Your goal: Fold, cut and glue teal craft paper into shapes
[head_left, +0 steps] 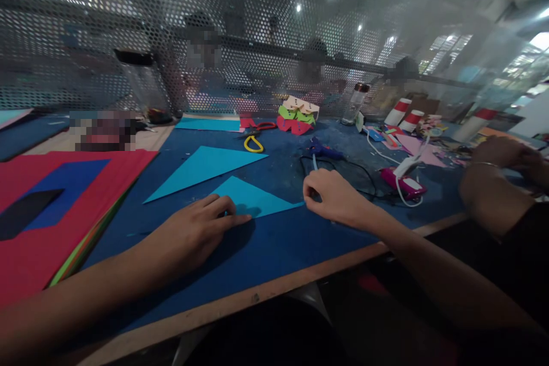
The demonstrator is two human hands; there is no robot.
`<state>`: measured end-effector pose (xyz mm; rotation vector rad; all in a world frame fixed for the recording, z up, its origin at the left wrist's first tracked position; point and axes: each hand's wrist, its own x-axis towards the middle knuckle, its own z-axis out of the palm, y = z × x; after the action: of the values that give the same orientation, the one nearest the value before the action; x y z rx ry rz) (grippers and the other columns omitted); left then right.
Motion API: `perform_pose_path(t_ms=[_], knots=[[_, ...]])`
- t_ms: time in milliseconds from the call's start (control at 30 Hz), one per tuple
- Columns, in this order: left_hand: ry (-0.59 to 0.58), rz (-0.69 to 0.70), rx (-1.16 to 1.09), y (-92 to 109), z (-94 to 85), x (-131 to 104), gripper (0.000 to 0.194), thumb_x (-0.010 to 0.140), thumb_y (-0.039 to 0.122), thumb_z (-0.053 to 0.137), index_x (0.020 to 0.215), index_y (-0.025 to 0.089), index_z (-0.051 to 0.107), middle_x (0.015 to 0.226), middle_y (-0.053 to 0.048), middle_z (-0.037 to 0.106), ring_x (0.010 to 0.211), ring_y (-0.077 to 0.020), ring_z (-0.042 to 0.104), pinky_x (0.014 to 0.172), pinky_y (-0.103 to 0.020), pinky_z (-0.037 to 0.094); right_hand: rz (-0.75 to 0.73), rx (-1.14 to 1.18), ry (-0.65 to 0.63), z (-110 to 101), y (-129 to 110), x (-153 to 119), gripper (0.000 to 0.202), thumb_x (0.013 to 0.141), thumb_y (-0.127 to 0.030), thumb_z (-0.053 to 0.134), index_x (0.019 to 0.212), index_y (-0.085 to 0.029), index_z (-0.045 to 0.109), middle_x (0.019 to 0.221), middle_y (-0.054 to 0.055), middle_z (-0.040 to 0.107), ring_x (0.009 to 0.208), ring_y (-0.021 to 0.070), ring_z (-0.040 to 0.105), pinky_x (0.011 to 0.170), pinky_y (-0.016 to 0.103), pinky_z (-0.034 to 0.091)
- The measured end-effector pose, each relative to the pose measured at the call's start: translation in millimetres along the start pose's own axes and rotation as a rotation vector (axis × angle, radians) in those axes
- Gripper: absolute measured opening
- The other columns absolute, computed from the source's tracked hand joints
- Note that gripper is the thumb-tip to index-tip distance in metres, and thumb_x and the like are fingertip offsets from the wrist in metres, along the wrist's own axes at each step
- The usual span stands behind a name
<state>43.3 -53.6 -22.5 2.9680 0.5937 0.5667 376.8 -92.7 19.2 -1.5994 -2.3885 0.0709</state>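
Observation:
A light blue paper triangle (257,197) lies on the dark blue tabletop between my hands. My left hand (199,229) rests on its left part, index finger stretched along the near edge and the other fingers loosely bent. At the paper's narrow right tip, my right hand (337,197) is closed in a pinch; its fingertips partly hide the tip. Just behind lies a second light blue paper triangle (206,171), flat and touched by neither hand. Beyond my right hand is a dark blue glue gun (325,150) with a black cord.
Red paper sheets (86,206) are stacked at left. Yellow-handled scissors (254,143) and a folded paper model (297,116) stand farther back. A pink power strip (405,185) with white cable sits at right, near another person's arm (489,183). A perforated metal screen (240,51) closes the back.

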Motion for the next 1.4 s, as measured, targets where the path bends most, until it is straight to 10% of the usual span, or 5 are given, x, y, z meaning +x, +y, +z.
perform_pose_path(t_ms=[333, 933, 1400], knots=[[-0.002, -0.002, 0.007, 5, -4.0, 3, 0.052, 0.094, 0.000, 0.041, 0.133, 0.025, 0.066, 0.104, -0.007, 0.062, 0.091, -0.0203, 0.059, 0.081, -0.033, 0.051, -0.282, 0.308, -0.014, 15, -63, 44, 0.004, 0.093, -0.020, 0.063, 0.089, -0.018, 0.065, 0.091, 0.002, 0.067, 0.083, 0.0151, 0.058, 0.074, 0.027, 0.039], [0.042, -0.356, -0.342, 12, -0.9, 19, 0.022, 0.089, 0.014, 0.050, 0.097, 0.021, 0.070, 0.098, -0.002, 0.068, 0.094, -0.0183, 0.064, 0.083, -0.028, 0.046, -0.354, 0.348, -0.064, 46, -57, 52, 0.001, 0.089, -0.016, 0.063, 0.089, -0.017, 0.064, 0.089, 0.002, 0.064, 0.081, 0.0147, 0.055, 0.074, 0.027, 0.037], [0.015, -0.520, -0.163, 20, 2.5, 34, 0.010, 0.080, 0.016, 0.061, 0.084, 0.021, 0.069, 0.085, -0.001, 0.070, 0.077, -0.0182, 0.063, 0.067, -0.028, 0.039, -0.342, 0.354, -0.040, 48, -58, 52, 0.007, 0.084, -0.013, 0.064, 0.082, -0.018, 0.058, 0.083, 0.000, 0.061, 0.076, 0.0141, 0.052, 0.069, 0.026, 0.033]])
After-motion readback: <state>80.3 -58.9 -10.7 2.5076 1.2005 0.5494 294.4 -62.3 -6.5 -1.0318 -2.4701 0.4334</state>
